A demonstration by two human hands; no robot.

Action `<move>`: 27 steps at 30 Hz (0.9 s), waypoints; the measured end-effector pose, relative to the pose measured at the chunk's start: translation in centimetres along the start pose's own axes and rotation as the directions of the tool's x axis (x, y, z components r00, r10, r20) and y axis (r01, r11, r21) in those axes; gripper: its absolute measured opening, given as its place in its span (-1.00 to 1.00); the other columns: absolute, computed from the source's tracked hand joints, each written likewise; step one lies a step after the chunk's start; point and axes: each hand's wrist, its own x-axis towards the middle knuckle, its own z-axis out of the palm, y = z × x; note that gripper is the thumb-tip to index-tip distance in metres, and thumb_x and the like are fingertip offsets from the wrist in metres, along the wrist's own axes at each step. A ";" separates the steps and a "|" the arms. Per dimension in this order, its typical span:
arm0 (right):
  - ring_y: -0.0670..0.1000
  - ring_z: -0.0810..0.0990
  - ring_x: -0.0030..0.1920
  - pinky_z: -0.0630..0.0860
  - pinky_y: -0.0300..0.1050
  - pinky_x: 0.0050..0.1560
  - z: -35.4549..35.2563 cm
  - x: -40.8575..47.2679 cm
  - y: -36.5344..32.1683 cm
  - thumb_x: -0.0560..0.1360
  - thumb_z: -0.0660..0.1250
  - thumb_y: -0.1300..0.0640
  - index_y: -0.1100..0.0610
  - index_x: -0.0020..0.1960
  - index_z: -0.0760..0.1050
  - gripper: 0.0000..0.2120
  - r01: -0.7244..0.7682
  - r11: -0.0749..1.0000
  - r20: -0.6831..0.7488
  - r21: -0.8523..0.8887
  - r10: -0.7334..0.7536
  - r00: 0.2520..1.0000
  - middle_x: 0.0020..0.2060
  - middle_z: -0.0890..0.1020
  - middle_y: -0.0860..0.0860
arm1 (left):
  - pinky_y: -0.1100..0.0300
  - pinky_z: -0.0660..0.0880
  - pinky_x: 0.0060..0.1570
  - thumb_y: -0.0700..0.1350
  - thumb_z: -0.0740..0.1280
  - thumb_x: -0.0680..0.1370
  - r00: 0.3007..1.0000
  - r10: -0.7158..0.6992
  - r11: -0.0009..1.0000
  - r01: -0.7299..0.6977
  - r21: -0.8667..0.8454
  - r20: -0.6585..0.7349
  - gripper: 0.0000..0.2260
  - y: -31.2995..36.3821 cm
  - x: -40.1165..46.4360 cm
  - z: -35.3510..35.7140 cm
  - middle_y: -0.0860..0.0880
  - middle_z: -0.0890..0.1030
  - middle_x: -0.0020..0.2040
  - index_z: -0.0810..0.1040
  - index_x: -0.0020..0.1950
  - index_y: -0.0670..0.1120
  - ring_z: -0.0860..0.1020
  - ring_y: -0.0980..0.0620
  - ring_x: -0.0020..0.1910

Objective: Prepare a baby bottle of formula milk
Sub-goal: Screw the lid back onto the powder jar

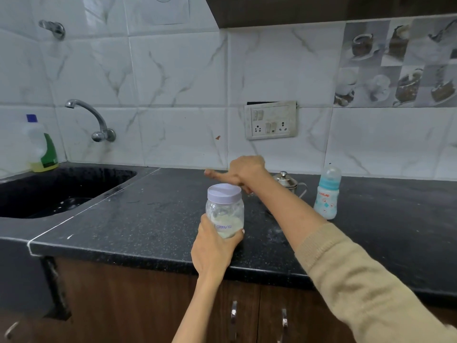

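Observation:
My left hand [214,246] grips a clear jar of pale formula powder [225,211] from below, holding it upright over the front of the black counter [153,219]. Its lilac lid is on. My right hand [241,170] hovers behind and above the jar, thumb stretched to the left and fingers curled downward; what lies under them is hidden. A baby bottle [327,194] with a blue collar and clear cap stands at the right. A small steel lidded pot [288,181] sits behind my right forearm.
A dark sink [74,179] with a wall tap [91,117] is set in the counter's left side. A dish-soap bottle [40,144] stands in the corner. A switch and socket plate [271,123] is on the tiled wall. Cabinet doors with handles [233,315] lie below.

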 end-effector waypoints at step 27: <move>-0.07 0.39 -0.41 0.23 -0.23 -0.41 -0.4 -0.2 -1.6 0.23 0.12 -0.59 0.10 -0.36 0.31 -0.30 0.063 0.996 0.006 -0.059 -0.063 0.998 -0.40 0.42 -0.05 | 0.17 0.38 -0.14 0.21 0.46 0.31 1.000 -0.004 1.000 0.004 -0.007 -0.008 -0.32 0.0 0.1 0.1 0.01 0.52 0.12 0.29 0.29 -0.03 0.55 -0.04 0.04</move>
